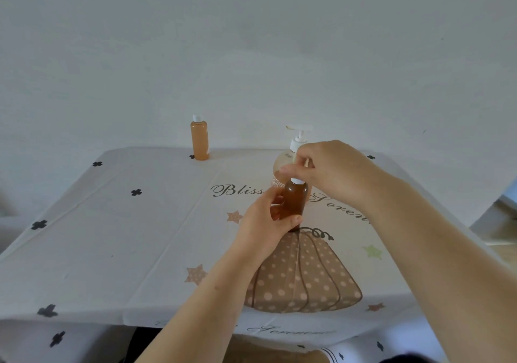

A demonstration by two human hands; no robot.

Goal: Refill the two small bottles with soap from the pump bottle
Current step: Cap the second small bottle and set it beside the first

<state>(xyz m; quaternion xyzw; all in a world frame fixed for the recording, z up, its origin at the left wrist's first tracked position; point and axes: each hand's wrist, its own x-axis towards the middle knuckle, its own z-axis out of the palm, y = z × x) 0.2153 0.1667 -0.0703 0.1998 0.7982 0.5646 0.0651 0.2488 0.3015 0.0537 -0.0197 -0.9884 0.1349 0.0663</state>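
Amber soap fills the small bottle (295, 204) that you hold upright at the centre of the frame. Its base is at the stem of the printed pumpkin (305, 276); whether it touches the tablecloth (112, 222) cannot be told. Your left hand (267, 224) grips the bottle's body from the left, thumb in front. Your right hand (328, 169) comes from above and pinches the white cap (296, 180) on its neck. Directly behind, partly hidden by your right hand, stands the pump bottle (281, 168) with its white pump head (300, 136). The second small bottle (199, 141), capped and holding lighter orange soap, stands at the far table edge, left of centre, well apart from the others.
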